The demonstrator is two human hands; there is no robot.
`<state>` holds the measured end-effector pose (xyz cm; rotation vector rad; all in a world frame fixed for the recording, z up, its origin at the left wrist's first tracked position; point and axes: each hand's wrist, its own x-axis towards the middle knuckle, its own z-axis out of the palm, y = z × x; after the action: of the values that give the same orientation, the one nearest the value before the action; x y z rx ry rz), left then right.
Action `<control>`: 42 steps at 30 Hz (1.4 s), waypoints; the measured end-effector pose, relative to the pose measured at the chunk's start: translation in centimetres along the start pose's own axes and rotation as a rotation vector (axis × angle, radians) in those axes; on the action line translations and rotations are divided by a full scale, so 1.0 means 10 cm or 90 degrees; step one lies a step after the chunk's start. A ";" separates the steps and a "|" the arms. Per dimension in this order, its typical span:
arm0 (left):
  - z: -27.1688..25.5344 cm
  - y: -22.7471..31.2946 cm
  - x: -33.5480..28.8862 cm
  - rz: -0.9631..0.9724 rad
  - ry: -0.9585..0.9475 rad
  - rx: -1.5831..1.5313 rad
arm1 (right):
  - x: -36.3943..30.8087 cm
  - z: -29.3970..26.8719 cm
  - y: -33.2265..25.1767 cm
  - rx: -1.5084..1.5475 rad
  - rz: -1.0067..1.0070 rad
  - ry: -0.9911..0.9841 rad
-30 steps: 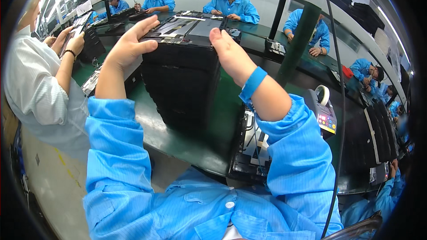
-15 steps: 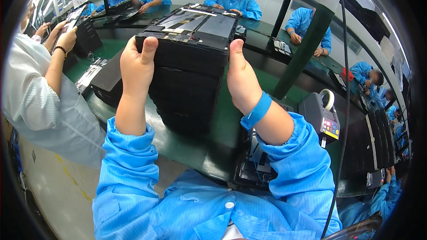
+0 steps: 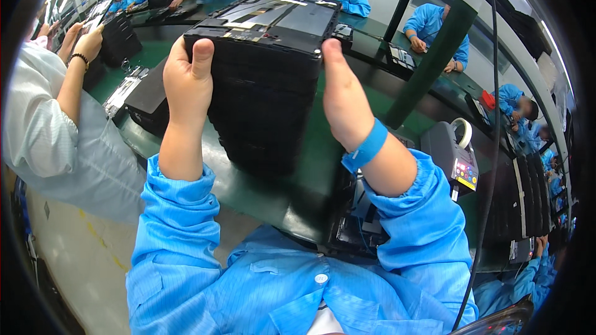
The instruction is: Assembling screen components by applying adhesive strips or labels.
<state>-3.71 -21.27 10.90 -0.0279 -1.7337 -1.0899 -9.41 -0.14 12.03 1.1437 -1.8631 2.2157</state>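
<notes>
A tall stack of black trays (image 3: 261,105) stands in front of me on the green table. On its top tray lies a flat grey and black electronic panel (image 3: 298,17) with thin strips and small parts along its edge. My left hand (image 3: 189,84) grips the upper left side, thumb up at the near corner. Against the upper right side presses my right hand (image 3: 346,96), its thumb by the other near corner and a blue band (image 3: 367,147) round the wrist. The fingers of both hands are largely hidden behind the stack's sides.
Right of the stack stands a grey tape dispenser (image 3: 450,152) with coloured buttons. A dark green post (image 3: 431,65) and a hanging black cable (image 3: 495,105) rise nearby. At left, a person in white (image 3: 56,111) holds a panel. Several workers in blue sit across the table.
The upper trays between my hands sat slightly out of line with those below; now the stack's front looks more even. Both hands still flank it, and the whole view has shifted slightly.
</notes>
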 end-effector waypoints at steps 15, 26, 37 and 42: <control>0.09 -0.77 -1.57 -0.516 0.016 -0.308 | -0.36 -0.16 0.83 0.157 0.719 0.005; -0.17 -1.08 -1.37 -0.452 0.059 -0.331 | -0.14 0.22 0.92 0.078 0.700 -0.062; -0.69 -1.61 -0.87 -0.559 0.271 -0.190 | 0.05 0.84 1.24 0.073 0.667 -0.242; -0.82 -1.86 -0.88 -0.433 0.271 -0.223 | 0.10 1.01 1.41 0.053 0.671 -0.290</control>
<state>-2.69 -33.66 -7.44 0.5716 -1.1638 -1.7353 -11.52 -13.24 0.81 0.7787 -3.1415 2.6090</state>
